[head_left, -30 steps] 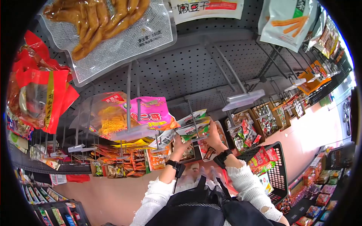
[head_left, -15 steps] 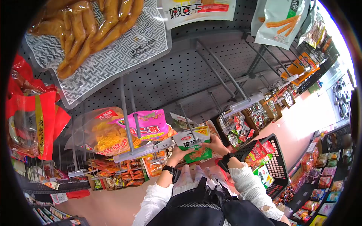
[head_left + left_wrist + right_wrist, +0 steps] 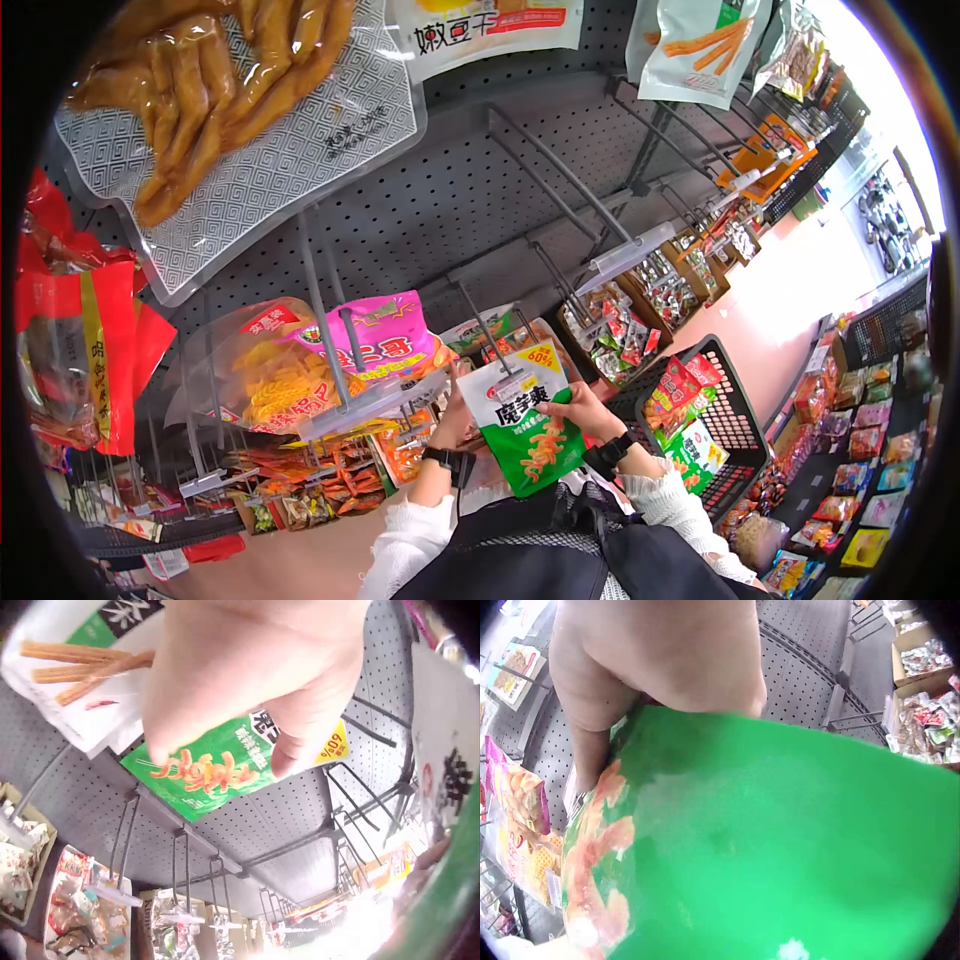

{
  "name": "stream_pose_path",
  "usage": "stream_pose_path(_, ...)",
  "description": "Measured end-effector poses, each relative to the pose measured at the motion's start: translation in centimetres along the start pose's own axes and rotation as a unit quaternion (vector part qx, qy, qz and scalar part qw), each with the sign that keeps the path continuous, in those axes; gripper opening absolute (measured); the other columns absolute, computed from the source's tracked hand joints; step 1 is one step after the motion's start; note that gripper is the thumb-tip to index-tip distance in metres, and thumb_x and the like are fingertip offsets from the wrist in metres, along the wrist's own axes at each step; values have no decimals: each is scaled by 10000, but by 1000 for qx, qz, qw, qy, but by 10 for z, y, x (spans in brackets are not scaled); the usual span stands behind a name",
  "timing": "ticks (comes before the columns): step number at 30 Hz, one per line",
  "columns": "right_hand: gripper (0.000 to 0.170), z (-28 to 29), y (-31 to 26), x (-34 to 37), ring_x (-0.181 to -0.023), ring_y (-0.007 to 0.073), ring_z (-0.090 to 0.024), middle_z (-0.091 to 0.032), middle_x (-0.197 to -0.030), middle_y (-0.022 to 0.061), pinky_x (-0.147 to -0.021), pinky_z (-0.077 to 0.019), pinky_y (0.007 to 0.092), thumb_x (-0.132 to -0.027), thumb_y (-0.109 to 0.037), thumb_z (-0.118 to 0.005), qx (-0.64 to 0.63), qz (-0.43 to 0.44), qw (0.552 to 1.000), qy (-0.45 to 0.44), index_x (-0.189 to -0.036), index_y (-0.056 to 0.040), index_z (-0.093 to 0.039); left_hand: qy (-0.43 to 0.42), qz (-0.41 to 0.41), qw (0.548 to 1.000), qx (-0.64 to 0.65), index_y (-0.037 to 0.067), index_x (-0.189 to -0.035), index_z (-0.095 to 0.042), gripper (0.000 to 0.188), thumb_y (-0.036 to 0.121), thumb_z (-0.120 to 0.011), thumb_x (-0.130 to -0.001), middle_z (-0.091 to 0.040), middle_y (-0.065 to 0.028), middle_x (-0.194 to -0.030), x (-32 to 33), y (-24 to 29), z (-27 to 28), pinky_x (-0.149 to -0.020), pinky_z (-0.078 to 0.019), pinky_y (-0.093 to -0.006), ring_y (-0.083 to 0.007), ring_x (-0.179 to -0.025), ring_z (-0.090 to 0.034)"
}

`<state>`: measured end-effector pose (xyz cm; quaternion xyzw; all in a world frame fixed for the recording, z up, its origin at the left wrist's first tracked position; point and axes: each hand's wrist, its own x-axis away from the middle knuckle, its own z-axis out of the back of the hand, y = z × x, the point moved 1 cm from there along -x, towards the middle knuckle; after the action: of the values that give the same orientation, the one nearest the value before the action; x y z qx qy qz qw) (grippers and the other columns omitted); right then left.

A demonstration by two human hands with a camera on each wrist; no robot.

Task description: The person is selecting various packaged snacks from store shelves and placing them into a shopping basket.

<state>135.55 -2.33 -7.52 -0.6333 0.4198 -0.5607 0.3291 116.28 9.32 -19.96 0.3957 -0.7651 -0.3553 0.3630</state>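
A green-and-white konjac snack pouch point(image 3: 530, 440) stands upright before the chest, its printed front toward the head camera. My right hand point(image 3: 592, 412) grips its right edge, thumb on the front; in the right wrist view the pouch's green face point(image 3: 765, 840) fills most of the frame. My left hand point(image 3: 452, 418) is at the pouch's left side, its fingertips partly hidden behind it. In the left wrist view, thumb and fingers of that hand point(image 3: 255, 660) overlap a second matching pouch point(image 3: 225, 776) by the rack; I cannot tell whether they grip it.
Empty metal hooks point(image 3: 560, 180) jut from the grey pegboard point(image 3: 450, 190). Large snack bags hang at left, including a pink one point(image 3: 385, 345). A black basket point(image 3: 735, 430) holding red and green pouches is at the right. Boxes of small packets point(image 3: 610, 335) line the lower shelf.
The pouch has come away from the hooks toward the body and turned upright. The left hand has shifted from the pouch's front to its left side. The view has swung slightly right.
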Motion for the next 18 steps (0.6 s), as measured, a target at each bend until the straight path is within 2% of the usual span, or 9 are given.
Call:
stream_pose_path(2,160,10,18,-1,-532,29,-509,-624,-691,-34,-476,-406,194,-786,-152,-712,20,4,1000,2,-831,-9,-659,-16,119,993,-14,39,-1358,-240,605,151,-577,-868,-492,-178,-1224,-8,40,-32,-930,-409,-353,-229,-1112,-503)
stream_pose_path(3,155,14,21,1,-544,25,-511,-626,-696,-38,-485,-408,190,-784,-146,-713,40,8,999,-1,-839,-10,-663,56,-152,916,-367,-3,-1256,-393,488,138,-613,-843,-561,-138,-1118,-24,55,-34,-865,-427,-329,-225,-977,-567)
stream_pose_path(4,155,20,24,4,-544,25,-511,-626,-696,-38,-485,-408,190,-784,-146,-713,43,10,999,3,-839,-10,-663,-24,-64,954,-292,65,-1248,-470,404,82,-569,-857,-557,-142,-1118,-24,60,-32,-850,-419,-343,-254,-969,-557)
stream_pose_path(5,174,23,23,10,-584,35,-535,-636,-727,-20,-531,-438,198,-777,-130,-715,39,-4,999,19,-890,-10,-658,-28,-65,955,-289,65,-1248,-470,404,82,-569,-857,-557,-142,-1118,-28,57,-28,-850,-419,-343,-254,-969,-557)
stream_pose_path(8,211,20,16,28,-657,47,-565,-656,-788,-1,-617,-474,208,-775,-89,-707,5,28,996,85,-957,-3,-645,42,-128,892,-431,-30,-1283,-345,758,315,-732,-730,-420,-193,-1260,-59,28,16,-982,-332,-358,-280,-1175,-403)
stream_pose_path(11,216,33,13,51,-702,65,-585,-660,-843,13,-613,-488,229,-760,-30,-696,-29,-12,993,111,-965,3,-636,47,-88,914,-393,-29,-1246,-406,655,303,-702,-764,-504,-166,-1187,-93,-11,49,-962,-347,-352,-255,-1110,-473)
stream_pose_path(13,232,42,22,61,-705,74,-591,-659,-854,20,-612,-493,235,-756,-33,-699,-33,14,991,130,-974,6,-629,-44,45,924,-378,-12,-1177,-500,539,296,-690,-778,-585,-116,-1091,-81,-17,48,-928,-373,-336,-232,-1025,-536)
stream_pose_path(16,287,62,40,79,-744,112,-610,-655,-890,43,-658,-507,255,-737,13,-677,-21,10,987,160,-1014,20,-603,35,9,933,-357,-7,-1125,-556,432,265,-663,-807,-605,-88,-1087,-17,56,-29,-895,-392,-318,-203,-1001,-550)
stream_pose_path(18,267,65,36,89,-759,114,-613,-659,-863,44,-715,-499,274,-719,25,-689,-80,54,976,196,-978,30,-625,-10,-57,968,-243,-20,-1088,-578,360,213,-655,-826,-632,-65,-1049,-16,23,-16,-830,-438,-298,-148,-957,-579)
